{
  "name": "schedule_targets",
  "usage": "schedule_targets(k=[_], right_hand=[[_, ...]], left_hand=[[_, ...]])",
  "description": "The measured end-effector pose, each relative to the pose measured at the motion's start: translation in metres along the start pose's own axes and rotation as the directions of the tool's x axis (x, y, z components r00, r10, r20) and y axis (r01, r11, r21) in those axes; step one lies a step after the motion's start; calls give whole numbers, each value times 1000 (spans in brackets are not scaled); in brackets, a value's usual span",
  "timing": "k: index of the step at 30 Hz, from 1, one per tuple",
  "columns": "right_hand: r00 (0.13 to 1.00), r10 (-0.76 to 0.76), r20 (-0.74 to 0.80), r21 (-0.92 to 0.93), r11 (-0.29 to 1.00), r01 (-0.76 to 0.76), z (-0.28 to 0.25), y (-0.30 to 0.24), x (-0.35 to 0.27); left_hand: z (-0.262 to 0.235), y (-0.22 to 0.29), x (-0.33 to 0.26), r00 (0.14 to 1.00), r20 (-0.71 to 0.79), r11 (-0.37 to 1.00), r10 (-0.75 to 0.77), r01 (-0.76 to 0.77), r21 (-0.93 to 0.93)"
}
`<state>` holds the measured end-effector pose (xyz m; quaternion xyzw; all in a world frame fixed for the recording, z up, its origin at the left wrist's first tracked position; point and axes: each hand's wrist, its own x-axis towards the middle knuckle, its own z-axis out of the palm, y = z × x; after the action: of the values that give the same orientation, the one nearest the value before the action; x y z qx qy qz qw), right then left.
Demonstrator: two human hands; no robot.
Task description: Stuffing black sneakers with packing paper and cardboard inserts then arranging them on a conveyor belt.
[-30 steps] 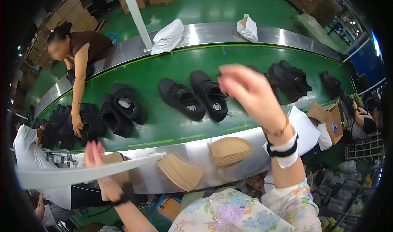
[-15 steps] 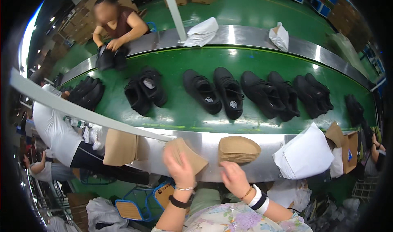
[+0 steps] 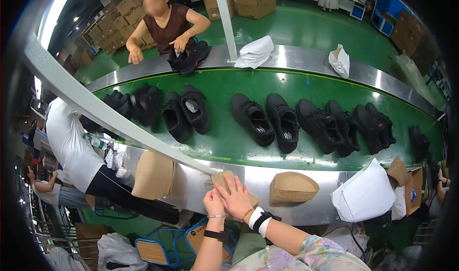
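Observation:
My right hand [image 3: 234, 198] lies with fingers stretched out over a brown paper piece [image 3: 222, 178] on the near metal ledge, pressing it flat. Close beside it, my left hand [image 3: 214, 203] is closed, its fingers curled at the paper's near left edge; what they hold, if anything, is hidden. A stack of curved brown paper inserts [image 3: 294, 187] sits just to the right of my hands. Left of them stands another pile of brown paper [image 3: 153, 175].
Pairs of black shoes [image 3: 283, 122] stand along the green conveyor belt [image 3: 220, 146]. A slanting white metal bar [image 3: 119, 120] crosses at left. White paper sheets [image 3: 363, 192] lie at right. Across the belt, a co-worker [image 3: 172, 27] sits by black shoes [image 3: 189, 58] on the far ledge.
My right hand has moved left from beside the stacked inserts onto the brown paper piece. My left hand has closed near it. The co-worker's shoes now rest on the far ledge.

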<state>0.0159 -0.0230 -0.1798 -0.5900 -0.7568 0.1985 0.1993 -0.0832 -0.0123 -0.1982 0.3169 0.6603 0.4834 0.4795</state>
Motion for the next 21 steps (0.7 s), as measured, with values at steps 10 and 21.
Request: schedule_targets(k=[10, 21], right_hand=[[998, -20, -55, 12, 1000, 20, 11, -5, -7], [969, 236, -73, -6, 972, -237, -15, -3, 10]], left_hand=[[-2, -4, -15, 981, -186, 993, -46, 26, -113], [-63, 50, -42, 818, -332, 879, 469, -395, 267]])
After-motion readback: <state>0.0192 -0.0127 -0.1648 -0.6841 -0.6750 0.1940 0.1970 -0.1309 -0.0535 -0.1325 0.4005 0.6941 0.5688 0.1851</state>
